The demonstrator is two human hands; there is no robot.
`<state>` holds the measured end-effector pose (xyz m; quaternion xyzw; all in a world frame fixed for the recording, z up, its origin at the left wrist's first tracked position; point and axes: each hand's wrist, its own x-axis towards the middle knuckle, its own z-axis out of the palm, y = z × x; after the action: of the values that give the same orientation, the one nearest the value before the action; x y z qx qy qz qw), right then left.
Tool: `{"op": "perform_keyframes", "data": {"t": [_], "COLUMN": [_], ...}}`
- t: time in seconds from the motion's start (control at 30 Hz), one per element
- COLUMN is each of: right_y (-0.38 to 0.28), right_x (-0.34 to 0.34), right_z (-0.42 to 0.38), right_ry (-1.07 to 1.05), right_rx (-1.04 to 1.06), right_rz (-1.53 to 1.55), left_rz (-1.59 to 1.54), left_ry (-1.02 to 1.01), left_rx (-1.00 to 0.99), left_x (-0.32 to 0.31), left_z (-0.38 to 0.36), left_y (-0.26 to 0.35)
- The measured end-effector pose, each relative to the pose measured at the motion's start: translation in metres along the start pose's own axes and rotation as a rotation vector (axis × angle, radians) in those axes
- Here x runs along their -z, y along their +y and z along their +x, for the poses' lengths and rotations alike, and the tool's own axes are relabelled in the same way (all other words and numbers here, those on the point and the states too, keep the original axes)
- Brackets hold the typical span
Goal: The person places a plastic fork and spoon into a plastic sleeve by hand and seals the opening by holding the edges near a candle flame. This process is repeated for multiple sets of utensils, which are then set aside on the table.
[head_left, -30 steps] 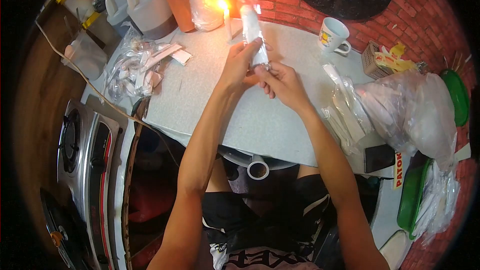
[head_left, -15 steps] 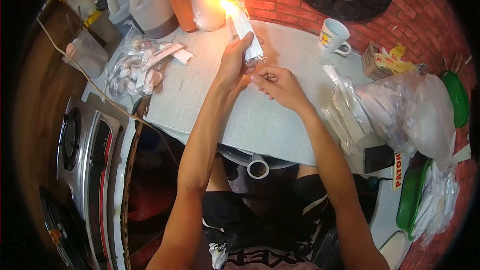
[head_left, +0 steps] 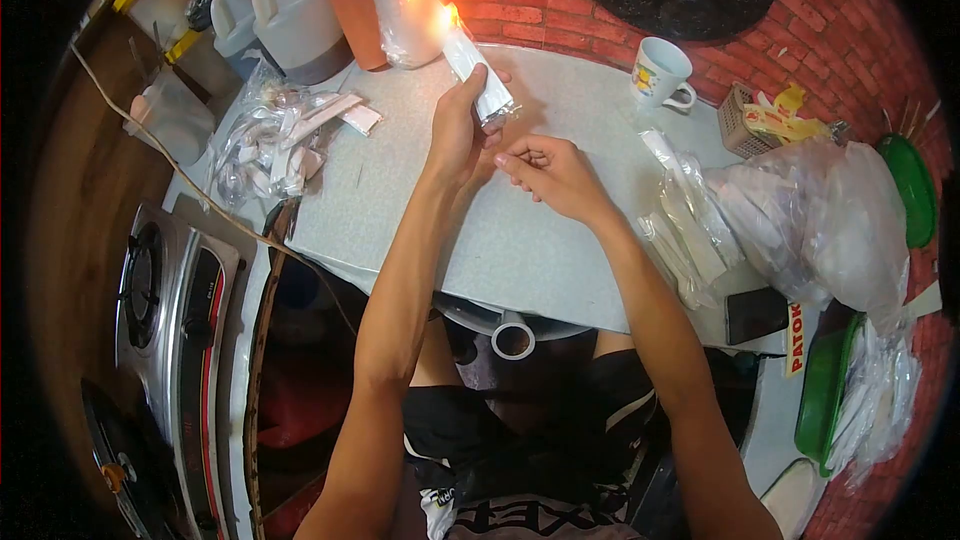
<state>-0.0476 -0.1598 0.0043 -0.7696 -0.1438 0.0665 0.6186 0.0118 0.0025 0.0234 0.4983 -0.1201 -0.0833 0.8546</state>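
Note:
My left hand [head_left: 461, 128] is closed around a long white bundle [head_left: 479, 72] in clear plastic wrap, thumb along its top. The bundle tilts away from me above the table. At its far end burns a bright flame [head_left: 448, 20]; glare hides what feeds it and whether it touches the wrap. My right hand [head_left: 548, 172] is just below and right of the bundle's near end, fingers curled and thumb against the forefinger. Whatever may be in that pinch is too small to make out.
On the left of the table [head_left: 370, 202] lie plastic-wrapped white pieces [head_left: 285, 145]. Jugs [head_left: 295, 25] stand behind. To the right are a mug [head_left: 661, 73], a small basket [head_left: 741, 120], wrapped packs [head_left: 690, 210], plastic bags [head_left: 850, 220] and a phone [head_left: 755, 316]. A gas stove [head_left: 165, 340] stands left.
The bundle in my left hand has shifted slightly left, and the flame's glare looks smaller. My right hand keeps its curled pose. The whole view has moved a little.

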Motion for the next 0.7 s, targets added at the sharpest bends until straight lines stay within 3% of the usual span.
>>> {"op": "perform_keyframes", "data": {"t": [0.47, 0.7], "right_y": [-0.001, 0.011], "right_x": [0.002, 0.003], "right_z": [0.000, 0.005], "right_ry": [0.022, 0.041], "right_rx": [-0.030, -0.002], "right_rz": [-0.106, 0.028], "left_rz": [-0.040, 0.186], "left_ry": [0.098, 0.001], "left_rx": [-0.046, -0.029], "left_x": [0.003, -0.006], "left_z": [0.002, 0.002], "left_y": [0.001, -0.013]}}
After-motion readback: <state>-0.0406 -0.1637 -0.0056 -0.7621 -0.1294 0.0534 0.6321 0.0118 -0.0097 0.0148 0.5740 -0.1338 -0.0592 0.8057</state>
